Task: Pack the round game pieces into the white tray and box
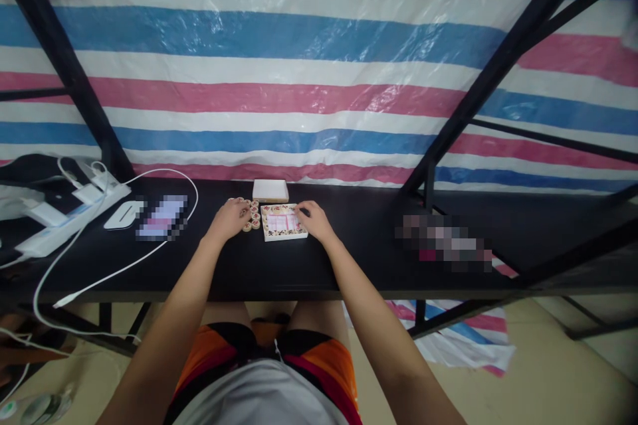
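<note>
Round xiangqi pieces (255, 214) with red markings stand in a small cluster on the black table. My left hand (232, 218) curls over the left side of this cluster, its fingers closed against the pieces. Just right of them sits an open white box (286, 236) with more pieces around its inside edges. A folded sheet with red lines (280, 222) lies in the middle of the box. My right hand (314, 219) is at the box's right side, thumb and fingertips pinched over its inner edge. What those fingertips hold, if anything, is too small to make out.
Behind the box lies its white lid (270, 190). To the left are a phone (162, 218), a white case (123, 215), a power strip (74, 219) and a looping white cable (114, 273). A blurred item (448, 239) lies at right. Black metal posts (468, 99) frame the table.
</note>
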